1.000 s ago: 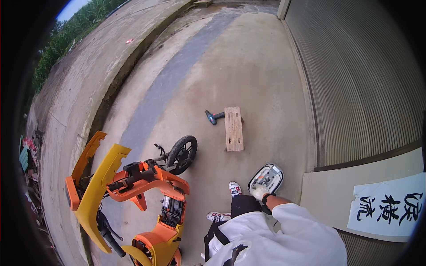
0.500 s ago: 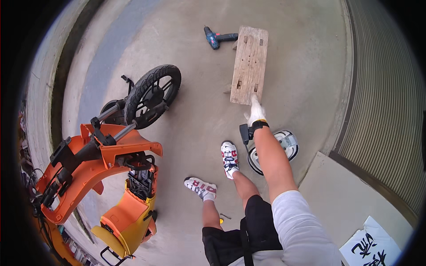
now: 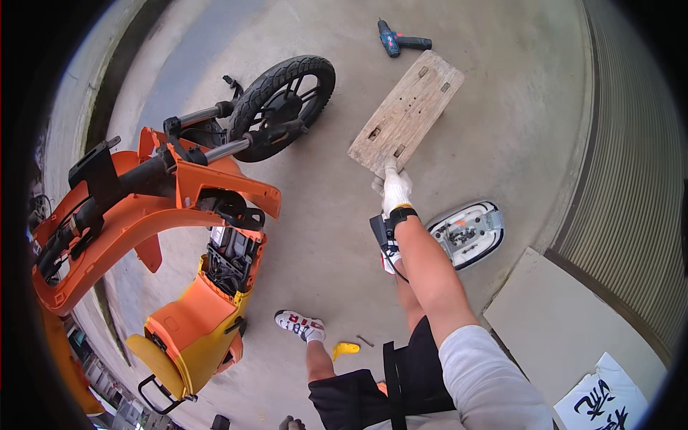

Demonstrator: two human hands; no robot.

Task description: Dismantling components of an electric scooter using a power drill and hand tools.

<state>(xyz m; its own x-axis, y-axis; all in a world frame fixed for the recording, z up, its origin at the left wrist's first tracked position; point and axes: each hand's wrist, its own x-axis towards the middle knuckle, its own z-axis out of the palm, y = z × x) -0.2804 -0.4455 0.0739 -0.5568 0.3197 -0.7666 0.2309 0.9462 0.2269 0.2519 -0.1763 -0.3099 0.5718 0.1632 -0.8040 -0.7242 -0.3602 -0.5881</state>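
Right hand (image 3: 395,188), gloved, fingers grasping near end of wooden board (image 3: 407,111); left hand unseen. Drill (image 3: 398,39) at 12 o'clock. Risk: one-end grip, board may tip, slip onto concrete floor (image 3: 502,129).

You stand in an outdoor repair yard. At left a stripped orange scooter (image 3: 158,215) sits on concrete; a cordless drill (image 3: 401,39) lies at top.

We count one wooden board (image 3: 406,112), one cordless drill (image 3: 398,40), one orange scooter (image 3: 165,215) with one wheel (image 3: 284,104) in view, one white oval cover (image 3: 466,233), one small yellow piece (image 3: 345,350) on the floor, one flat panel (image 3: 566,326), one paper sheet (image 3: 609,401), and one gloved hand (image 3: 395,188).
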